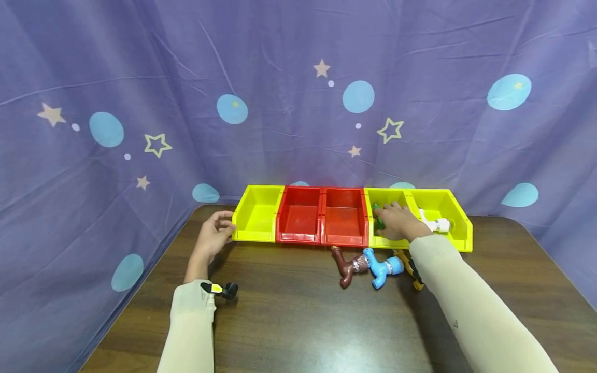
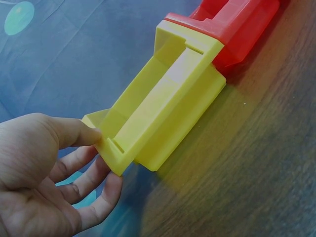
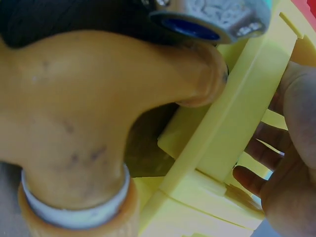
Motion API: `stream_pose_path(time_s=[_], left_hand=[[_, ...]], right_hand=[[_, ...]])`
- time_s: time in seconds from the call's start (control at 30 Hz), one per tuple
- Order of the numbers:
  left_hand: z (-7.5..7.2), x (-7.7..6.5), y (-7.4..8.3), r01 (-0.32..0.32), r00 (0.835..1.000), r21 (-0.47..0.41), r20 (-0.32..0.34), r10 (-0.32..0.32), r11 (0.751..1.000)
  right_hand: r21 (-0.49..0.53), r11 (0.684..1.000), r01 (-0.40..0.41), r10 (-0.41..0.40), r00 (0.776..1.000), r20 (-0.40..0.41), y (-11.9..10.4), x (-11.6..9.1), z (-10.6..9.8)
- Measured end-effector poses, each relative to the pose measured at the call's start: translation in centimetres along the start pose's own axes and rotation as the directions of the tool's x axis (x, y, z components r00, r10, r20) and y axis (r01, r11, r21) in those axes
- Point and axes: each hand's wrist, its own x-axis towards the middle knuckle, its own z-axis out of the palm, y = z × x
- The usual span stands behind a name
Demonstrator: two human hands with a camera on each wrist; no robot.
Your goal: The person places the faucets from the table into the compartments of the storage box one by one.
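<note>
In the head view, my left hand (image 1: 215, 233) is at the left end of a row of bins. It pinches the side wall of the leftmost yellow bin (image 2: 163, 103), thumb on one face and fingers on the other. My right hand (image 1: 397, 220) reaches into another yellow bin (image 1: 387, 196), right of the red ones. Its fingers and thumb are around a green tap (image 1: 379, 223), mostly hidden by the hand. A white tap (image 1: 438, 225) lies in the rightmost yellow bin (image 1: 459, 243). The right wrist view shows the right fingers (image 3: 264, 153) behind the bin's front lip.
Two red bins (image 1: 298, 235) stand mid-row. In front of the bins, a brown tap (image 1: 346, 268), a blue tap (image 1: 381, 268) and a yellow-orange tap (image 3: 79, 108) lie on the wooden table (image 1: 289, 321). The right forearm passes over the yellow-orange one. A patterned curtain (image 1: 289, 129) hangs behind.
</note>
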Motion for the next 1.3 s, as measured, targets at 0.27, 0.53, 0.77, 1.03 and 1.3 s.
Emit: stream_pose_path(time_s=[0.27,0.53,0.77,1.03,1.3], left_hand=[[-0.1,-0.1,-0.1,-0.004,1.000,0.016,0.001,0.004,1.000],[-0.1,-0.1,-0.2,-0.005,1.000,0.012,-0.004,0.005,1.000],[0.1,-0.1,-0.1,-0.007,1.000,0.014,-0.005,0.007,1.000],[0.0,0.0,-0.2,-0.010,1.000,0.020,-0.005,0.010,1.000],[0.1,0.1,-0.2,-0.015,1.000,0.009,-0.008,0.015,1.000]], right_hand=[[0.033,0.999,-0.022,0.022,1.000,0.006,-0.4,0.0,0.0],[0.035,0.999,-0.024,0.024,1.000,0.008,-0.7,-0.1,0.0],[0.024,1.000,0.009,-0.009,0.999,-0.031,-0.4,-0.6,-0.2],[0.002,0.998,0.060,-0.059,0.991,-0.116,-0.5,-1.4,-1.2],[-0.007,0.996,0.089,-0.089,0.983,-0.159,-0.7,-2.4,-2.2]])
